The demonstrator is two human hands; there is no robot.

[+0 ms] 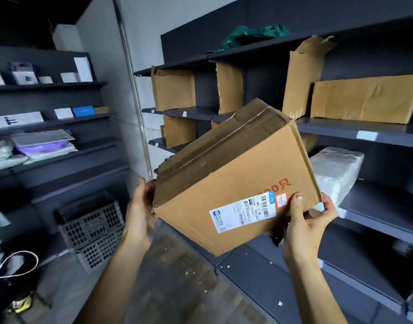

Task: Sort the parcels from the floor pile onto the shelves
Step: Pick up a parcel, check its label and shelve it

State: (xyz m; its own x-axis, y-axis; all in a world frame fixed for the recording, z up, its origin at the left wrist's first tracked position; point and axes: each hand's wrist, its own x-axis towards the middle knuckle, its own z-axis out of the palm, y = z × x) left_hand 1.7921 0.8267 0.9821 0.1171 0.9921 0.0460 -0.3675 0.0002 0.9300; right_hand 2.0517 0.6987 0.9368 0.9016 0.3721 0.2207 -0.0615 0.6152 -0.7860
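Observation:
I hold a taped brown cardboard box [233, 174] tilted in mid-air in front of the dark shelves on the right [374, 136]. It bears a white shipping label [243, 212] and red print. My left hand [139, 211] grips its left lower corner, palm against the side. My right hand [306, 220] grips the right lower corner, thumb on the front face beside the label, fingers behind. The floor pile is out of view.
Brown cartons [364, 99] and a white wrapped parcel [334, 174] sit on the right shelves. The left shelves [51, 123] hold small boxes and bagged parcels. Stacked grey plastic crates [93, 232] stand on the floor ahead left. A white cable [16, 263] lies lower left.

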